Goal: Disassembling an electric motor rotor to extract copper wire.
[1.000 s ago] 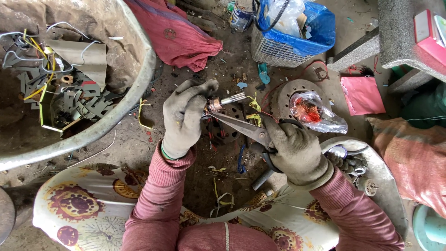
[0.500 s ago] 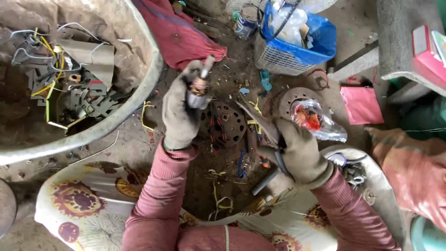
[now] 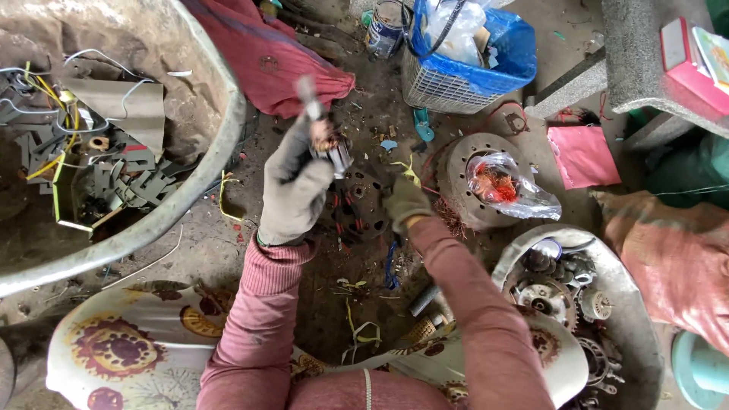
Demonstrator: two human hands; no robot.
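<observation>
**Gloved hands at a dirt floor strewn with motor scrap**

The left hand (image 3: 295,190), in a grey glove, is raised and closed around a small metal part (image 3: 328,148) with a thin shaft sticking up past the fingers; the part is blurred, so its exact kind is hard to make out. The right hand (image 3: 405,201), also gloved, reaches down to a dark round motor piece (image 3: 361,206) lying on the floor between the two hands; its fingers appear curled against that piece, though whether they truly grip it cannot be told from this angle.

Just right of the motor piece sits a round metal disc (image 3: 461,163) with a clear plastic bag (image 3: 510,187) of reddish copper wire resting on it. Lower right, a shallow pan (image 3: 636,304) holds gears and small metal parts. At upper left a large basin (image 3: 205,190) contains bent metal strips and yellow wires. A blue plastic basket (image 3: 448,80) stands at the top, beside a red cloth (image 3: 262,57).
</observation>
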